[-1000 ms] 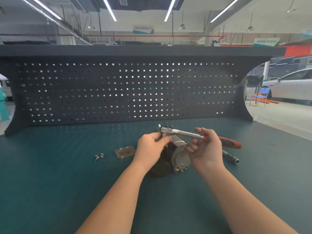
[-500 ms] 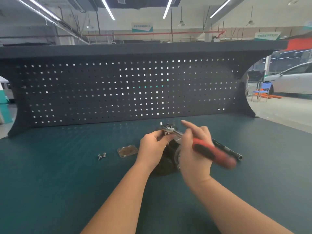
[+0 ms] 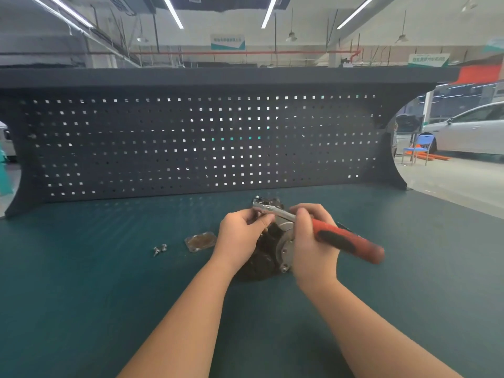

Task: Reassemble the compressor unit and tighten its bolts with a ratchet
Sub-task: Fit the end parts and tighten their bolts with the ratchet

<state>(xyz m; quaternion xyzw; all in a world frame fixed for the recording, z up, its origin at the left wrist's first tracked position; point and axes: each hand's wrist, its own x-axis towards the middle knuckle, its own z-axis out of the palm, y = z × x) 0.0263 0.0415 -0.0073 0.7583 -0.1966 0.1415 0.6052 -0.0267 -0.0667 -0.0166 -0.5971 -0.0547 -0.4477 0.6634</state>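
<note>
1. Since half a second ago: the ratchet [image 3: 321, 230] handle has swung a little further toward the person's right and down. A second ago it pointed out to the right; the right hand has since swept it round toward the person. The head has stayed seated on top of the unit.
2. The compressor unit [image 3: 272, 249] sits mid-counter [image 3: 81, 296], in front of the pegboard [image 3: 191, 143]. Dark body, with a silver flanged end plate facing the right hand.
3. Right hand [image 3: 311, 241]: fingers curled round the ratchet where the steel shank meets the red-and-black grip. Most of the grip sticks out free beyond the hand.
4. Left hand [image 3: 242, 233]: fingers bent in against the ratchet head and the top of the unit, pinching or steadying there. The exact contact is hidden by the fingers.
5. Loose parts to the left, well apart from the unit: two small bolts [image 3: 160, 249] and a flat square gasket plate [image 3: 200, 241] just beside them.
6. Handling judgement: the unit looks like cast metal, so heavy, stiff and unlikely to slide if braced. Hold the body, not the flange edge. The ratchet is rigid; a grip further out on the rubber handle would give more leverage than the present choked hold.
7. Bolts still lying loose suggest fastening is only partly done.
</note>
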